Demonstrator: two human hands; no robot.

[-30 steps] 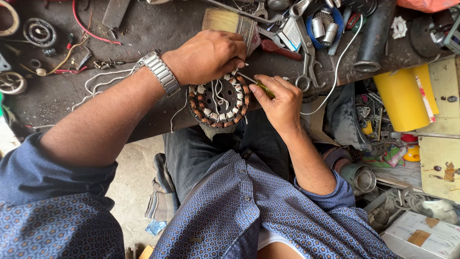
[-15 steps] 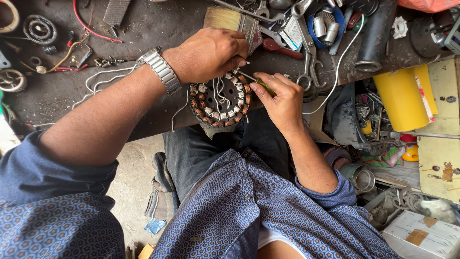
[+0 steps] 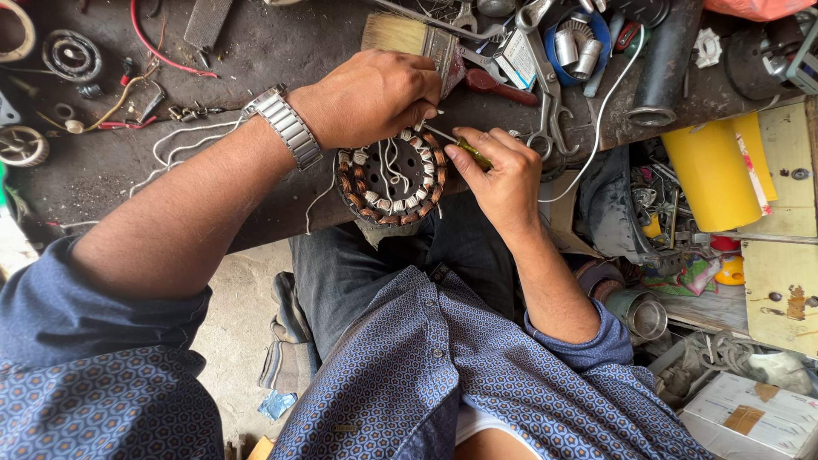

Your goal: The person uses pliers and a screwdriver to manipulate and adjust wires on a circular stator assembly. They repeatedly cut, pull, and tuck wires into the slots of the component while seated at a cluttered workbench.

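Note:
A round motor stator [image 3: 394, 181] with copper coils and white wires rests at the near edge of a dark workbench [image 3: 119, 170]. My left hand [image 3: 371, 95], with a metal watch on the wrist, grips the stator's far rim. My right hand [image 3: 501, 170] holds a thin screwdriver with a yellow-green handle [image 3: 467, 151]; its metal tip points left, into the coils under my left fingers.
A paintbrush [image 3: 409, 36], pliers with red handles [image 3: 498, 85], spanners [image 3: 545, 102] and a blue roll lie behind the hands. Red and white wires and small rings sit at the left. A yellow container [image 3: 711, 175] and boxes stand on the right.
Both hands and the stator stay in nearly the same place. The stator has shifted slightly and the screwdriver tip sits a little deeper under my left fingers.

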